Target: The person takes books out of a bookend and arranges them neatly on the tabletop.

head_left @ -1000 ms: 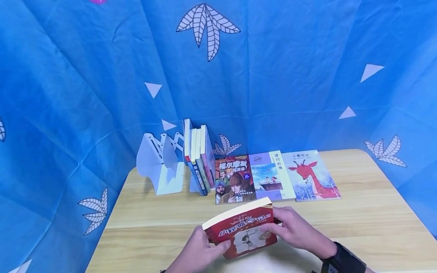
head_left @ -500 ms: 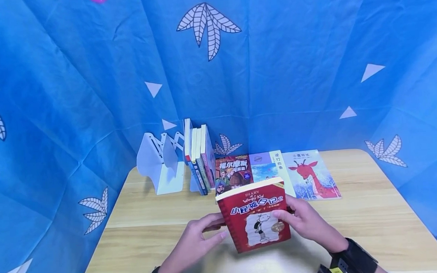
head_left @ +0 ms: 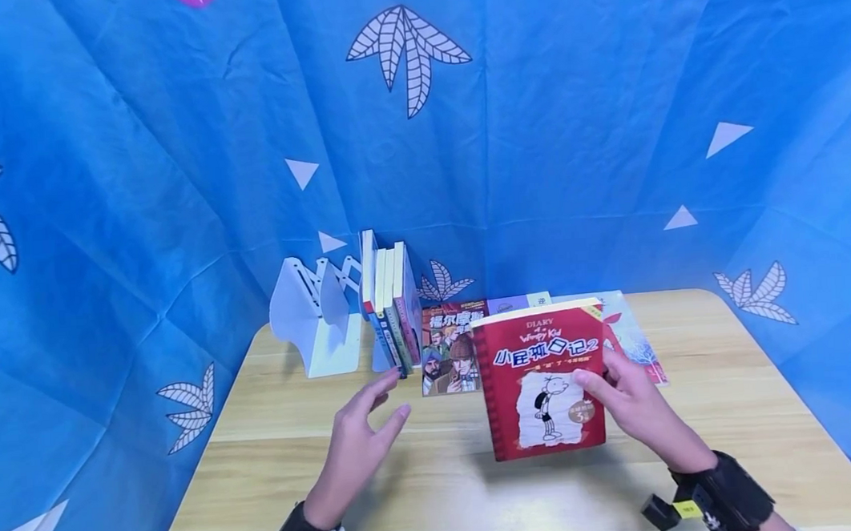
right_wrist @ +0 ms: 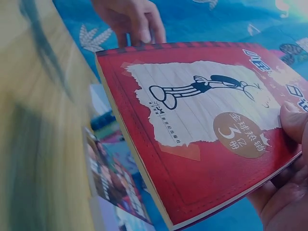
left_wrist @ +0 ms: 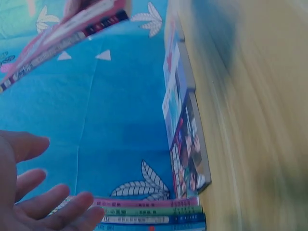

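My right hand [head_left: 631, 399] grips the right edge of a red paperback book [head_left: 548, 403], thumb on the front cover and fingers behind. Its cover, with a cartoon figure on a torn white sheet, faces me, held above the table. In the right wrist view the red book [right_wrist: 192, 178] is tilted, its lower page edge showing. To its left, apart from it, my left hand [head_left: 358, 437] is over the table with fingers spread and nothing in them. The left wrist view shows those fingers [left_wrist: 53, 197] relaxed, and the red book's spine [left_wrist: 57, 48] farther off.
A white metal bookend rack [head_left: 336, 346] stands at the back left, with several upright books [head_left: 391, 299] in its right part. Beside them lie a detective comic [head_left: 445, 369], a purple-and-white book [head_left: 507, 304] and a red-deer book [head_left: 635, 343], the last two partly covered. A blue curtain [head_left: 570, 129] hangs behind.
The red book has risen and moved right and away from me in my right hand, turning more upright. My left hand has let go of it and moved left.
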A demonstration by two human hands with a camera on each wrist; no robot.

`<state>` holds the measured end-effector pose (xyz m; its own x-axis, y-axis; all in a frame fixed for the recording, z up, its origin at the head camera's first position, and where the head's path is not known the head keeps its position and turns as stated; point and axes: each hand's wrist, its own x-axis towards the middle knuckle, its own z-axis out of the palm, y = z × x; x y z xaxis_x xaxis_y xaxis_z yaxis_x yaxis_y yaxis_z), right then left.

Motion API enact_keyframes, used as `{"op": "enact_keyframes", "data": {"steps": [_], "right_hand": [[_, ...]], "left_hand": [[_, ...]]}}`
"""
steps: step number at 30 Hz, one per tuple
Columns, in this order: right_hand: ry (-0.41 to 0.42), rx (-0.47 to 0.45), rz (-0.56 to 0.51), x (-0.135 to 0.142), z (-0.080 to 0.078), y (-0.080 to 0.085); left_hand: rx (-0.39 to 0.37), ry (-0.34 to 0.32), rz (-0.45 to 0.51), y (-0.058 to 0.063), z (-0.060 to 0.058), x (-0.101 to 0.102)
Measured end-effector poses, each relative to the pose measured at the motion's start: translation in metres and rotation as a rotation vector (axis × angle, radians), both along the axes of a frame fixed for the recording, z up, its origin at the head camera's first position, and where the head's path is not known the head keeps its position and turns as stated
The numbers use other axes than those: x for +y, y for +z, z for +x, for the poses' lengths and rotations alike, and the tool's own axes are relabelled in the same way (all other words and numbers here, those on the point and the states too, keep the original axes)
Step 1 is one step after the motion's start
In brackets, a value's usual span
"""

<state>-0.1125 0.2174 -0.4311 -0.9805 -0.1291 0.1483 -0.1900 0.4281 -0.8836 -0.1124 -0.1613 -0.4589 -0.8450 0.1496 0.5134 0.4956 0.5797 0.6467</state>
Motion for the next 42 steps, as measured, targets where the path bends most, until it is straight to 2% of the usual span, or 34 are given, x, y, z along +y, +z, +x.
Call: {"op": "enact_keyframes", "data": {"steps": [3,7,15,20,24,31,37,42], "right_hand": [[-0.028,-0.011,-0.009,0.009,-0.002,0.003],[-0.062,-0.023,-0.003,0.023,-0.004,0.008],[-0.163,-0.022,0.041,0.056,-0.013,0.019],[-0.195,-0.032,0.007,0.078,-0.021,0.024],[-0.188,-0.018,-0.048,0.095,-0.030,0.025],[-0.172,-0.059,-0.287,0.132,-0.044,0.026],[-0.222,-0.080,-0.295,0.156,-0.055,0.023],[-0.257,-0.131,-0.129,0.174,-0.064,0.021]], "left_hand": [[-0.017,0.060,0.039,0.000,-0.005,-0.004],[-0.117,0.116,0.103,0.002,-0.012,-0.009],[-0.278,0.133,0.185,0.007,-0.031,-0.012],[-0.360,0.137,0.201,0.006,-0.044,-0.013],[-0.381,0.134,0.211,0.003,-0.053,-0.013],[-0.382,0.101,0.229,-0.002,-0.069,-0.014],[-0.389,0.093,0.233,-0.003,-0.078,-0.014],[-0.382,0.090,0.220,-0.003,-0.082,-0.012]]}}
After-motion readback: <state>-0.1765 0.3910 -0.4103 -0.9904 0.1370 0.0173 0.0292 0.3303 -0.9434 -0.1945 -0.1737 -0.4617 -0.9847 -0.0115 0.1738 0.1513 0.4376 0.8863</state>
